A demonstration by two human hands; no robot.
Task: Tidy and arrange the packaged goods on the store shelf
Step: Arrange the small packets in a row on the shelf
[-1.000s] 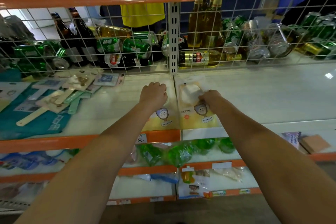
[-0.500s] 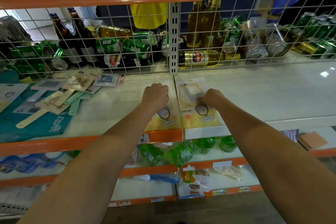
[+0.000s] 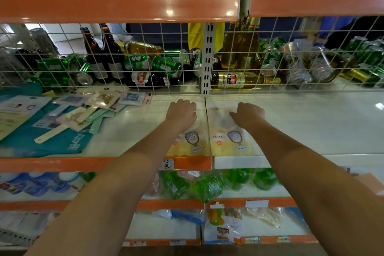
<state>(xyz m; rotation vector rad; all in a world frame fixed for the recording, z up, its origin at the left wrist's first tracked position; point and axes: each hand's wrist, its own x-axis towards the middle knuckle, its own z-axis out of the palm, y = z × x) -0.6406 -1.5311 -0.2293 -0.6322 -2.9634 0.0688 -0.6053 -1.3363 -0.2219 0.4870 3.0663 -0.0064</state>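
two flat yellow packets, shelf front at 6 o'clock: left packet (image 3: pixel 192 143), right packet (image 3: pixel 230 139). likely light, limp, slippery film; take by edges. left hand (image 3: pixel 181 112) curled, knuckles on left packet; right hand (image 3: pixel 247 115) curled, pressing right packet; grip cannot be told.

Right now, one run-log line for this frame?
left hand: on left yellow packet | right hand: on right yellow packet | packets: flat, side by side, shelf front | grip: unclear

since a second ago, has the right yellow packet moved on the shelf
No. The right packet lies beside the shelf seam with its bottom edge at the shelf lip, as before; only the camera shifted.
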